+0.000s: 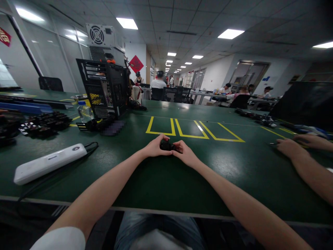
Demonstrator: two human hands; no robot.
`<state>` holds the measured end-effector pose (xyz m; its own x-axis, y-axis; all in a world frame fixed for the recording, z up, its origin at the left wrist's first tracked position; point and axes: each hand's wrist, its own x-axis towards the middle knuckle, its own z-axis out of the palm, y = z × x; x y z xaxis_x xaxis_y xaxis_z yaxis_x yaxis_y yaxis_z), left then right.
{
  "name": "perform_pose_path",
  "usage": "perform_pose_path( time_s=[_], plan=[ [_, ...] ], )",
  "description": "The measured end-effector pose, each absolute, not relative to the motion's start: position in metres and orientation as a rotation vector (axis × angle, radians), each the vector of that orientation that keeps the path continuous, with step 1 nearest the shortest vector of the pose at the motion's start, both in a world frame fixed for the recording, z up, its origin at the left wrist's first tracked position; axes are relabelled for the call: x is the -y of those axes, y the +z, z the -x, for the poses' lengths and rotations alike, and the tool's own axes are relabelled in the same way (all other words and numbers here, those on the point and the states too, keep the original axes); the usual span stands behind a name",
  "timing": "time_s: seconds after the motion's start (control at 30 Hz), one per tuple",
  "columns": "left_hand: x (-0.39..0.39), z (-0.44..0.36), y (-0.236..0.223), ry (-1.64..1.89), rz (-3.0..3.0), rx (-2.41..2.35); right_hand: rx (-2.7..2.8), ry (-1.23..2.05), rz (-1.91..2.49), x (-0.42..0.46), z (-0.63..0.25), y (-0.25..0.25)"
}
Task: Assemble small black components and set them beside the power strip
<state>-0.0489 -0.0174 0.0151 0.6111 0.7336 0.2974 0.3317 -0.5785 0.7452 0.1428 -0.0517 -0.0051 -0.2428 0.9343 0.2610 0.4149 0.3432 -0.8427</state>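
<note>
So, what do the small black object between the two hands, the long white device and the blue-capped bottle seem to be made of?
Small black object: plastic or coated metal; dark, partly covered, so I cannot tell.
Long white device: probably smooth plastic, slightly glossy, given its even, rounded shell.
Blue-capped bottle: clear and shiny, likely plastic, perhaps glass; one sees through it.

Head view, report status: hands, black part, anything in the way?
Left hand gripping small black part. Right hand pinching its right end. White device lies left, apart from both hands; another person's hands far right, also apart.
</note>
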Motion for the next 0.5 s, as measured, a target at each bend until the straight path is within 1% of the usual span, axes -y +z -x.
perform_pose_path(
  time_s=[0.1,0.17,0.33,0.5],
  plan=[
    [0.014,0.051,0.016,0.607,-2.071,-0.921,1.917,0.603,1.374,0.05,-0.149,-0.005],
    [0.012,0.052,0.015,0.569,-2.043,-0.927,1.967,0.515,1.415,0.051,-0.152,-0.004],
    [0.013,0.053,0.01,0.592,-2.074,-0.851,2.034,0.546,1.363,0.055,-0.15,-0.001],
    [0.012,0.052,0.005,0.661,-2.265,-0.889,2.023,0.596,1.309,0.051,-0.148,-0.003]
  ],
)
